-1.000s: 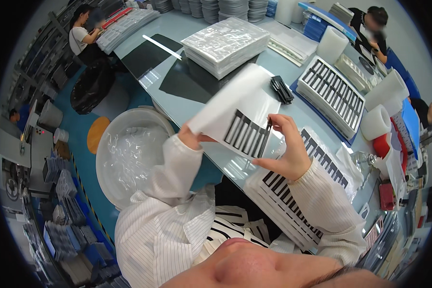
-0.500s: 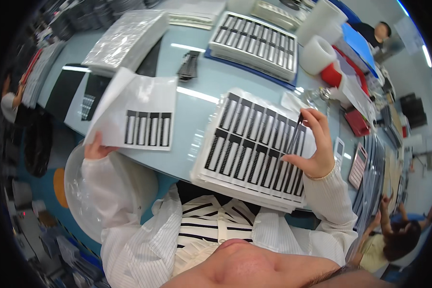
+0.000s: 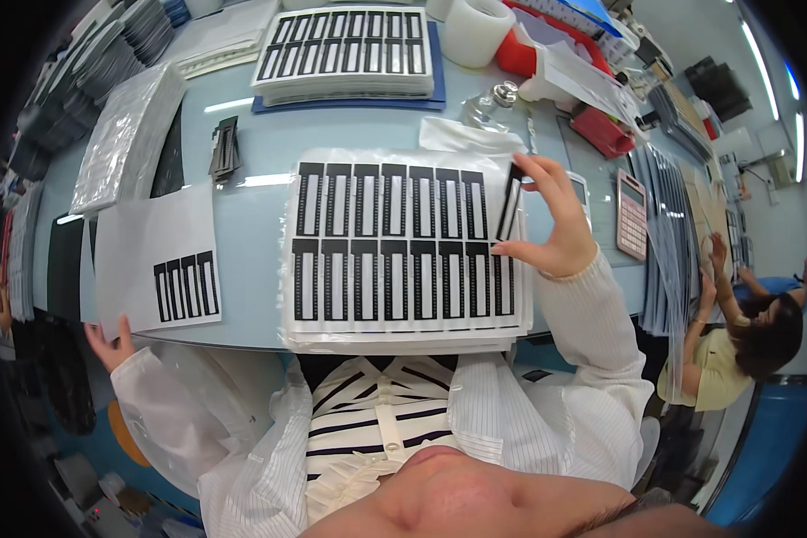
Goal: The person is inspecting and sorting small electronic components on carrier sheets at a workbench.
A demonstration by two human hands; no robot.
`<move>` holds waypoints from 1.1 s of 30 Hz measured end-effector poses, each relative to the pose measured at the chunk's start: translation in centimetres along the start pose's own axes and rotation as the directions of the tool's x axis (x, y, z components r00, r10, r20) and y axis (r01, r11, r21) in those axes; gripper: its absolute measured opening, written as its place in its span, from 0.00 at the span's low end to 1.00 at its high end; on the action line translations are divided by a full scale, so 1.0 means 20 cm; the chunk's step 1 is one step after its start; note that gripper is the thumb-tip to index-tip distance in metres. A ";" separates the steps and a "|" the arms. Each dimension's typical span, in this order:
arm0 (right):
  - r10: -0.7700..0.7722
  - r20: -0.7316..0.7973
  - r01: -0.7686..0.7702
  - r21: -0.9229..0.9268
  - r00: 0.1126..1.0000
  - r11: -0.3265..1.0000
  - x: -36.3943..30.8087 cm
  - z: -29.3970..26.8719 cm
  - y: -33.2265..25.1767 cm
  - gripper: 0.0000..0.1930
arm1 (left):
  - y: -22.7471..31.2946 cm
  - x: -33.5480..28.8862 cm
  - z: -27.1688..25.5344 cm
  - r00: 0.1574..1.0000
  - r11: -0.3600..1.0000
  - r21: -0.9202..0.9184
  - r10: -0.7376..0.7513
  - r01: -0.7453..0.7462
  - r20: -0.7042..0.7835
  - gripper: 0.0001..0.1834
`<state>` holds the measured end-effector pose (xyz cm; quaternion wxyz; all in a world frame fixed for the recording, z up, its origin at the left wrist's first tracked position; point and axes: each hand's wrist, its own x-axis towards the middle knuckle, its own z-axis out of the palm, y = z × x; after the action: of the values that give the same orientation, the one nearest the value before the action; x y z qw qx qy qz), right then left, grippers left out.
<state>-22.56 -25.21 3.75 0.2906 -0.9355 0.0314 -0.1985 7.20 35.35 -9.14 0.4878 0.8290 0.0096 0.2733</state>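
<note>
My right hand (image 3: pixel 556 220) pinches a narrow black frame-shaped strip (image 3: pixel 510 202) between thumb and fingers. It is held tilted at the right end of the upper row on a stack of white sheets (image 3: pixel 403 336). Rows of similar black strips, each with a pale slot, cover the top sheet. Off to the left, a white sheet (image 3: pixel 152 242) lies partly over the table's near edge, with several black strips at its lower right corner. By that sheet's near left edge my left hand (image 3: pixel 112 345) has its fingers spread, holding nothing; whether they touch the paper is unclear.
Behind the stack, another pile of strip sheets (image 3: pixel 345 85) rests on a blue board. Loose black strips (image 3: pixel 226 148) and a plastic-wrapped block (image 3: pixel 130 134) lie leftward. Rightward are a glass bottle (image 3: pixel 491 108), white cloth (image 3: pixel 466 134), pink calculator (image 3: pixel 631 215) and a person (image 3: pixel 735 345).
My left hand has let go of the lifted sheet corner, and the sheet now lies flatter. My right hand keeps its pinch near the stack's right side. The view has turned.
</note>
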 end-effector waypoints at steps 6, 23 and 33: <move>-0.080 0.069 0.075 0.077 0.994 0.994 0.12 0.07 0.09 0.50 | 0.71 -0.14 0.06 0.857 0.794 0.371 0.515 -0.482 0.009 0.29; 0.011 0.238 -0.041 0.122 0.971 0.992 0.04 -0.03 0.21 0.45 | 0.71 -0.09 1.14 0.564 0.766 -0.020 0.490 -0.642 0.664 0.40; 0.076 0.266 -0.102 0.086 0.961 0.991 0.04 -0.03 0.20 0.46 | 0.77 -0.12 1.11 0.621 0.825 -0.106 0.497 -0.556 0.607 0.30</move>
<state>-21.88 -28.87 2.24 0.3466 -0.9357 0.0250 -0.0613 11.60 8.84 -5.96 0.3237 0.8586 -0.3787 0.1206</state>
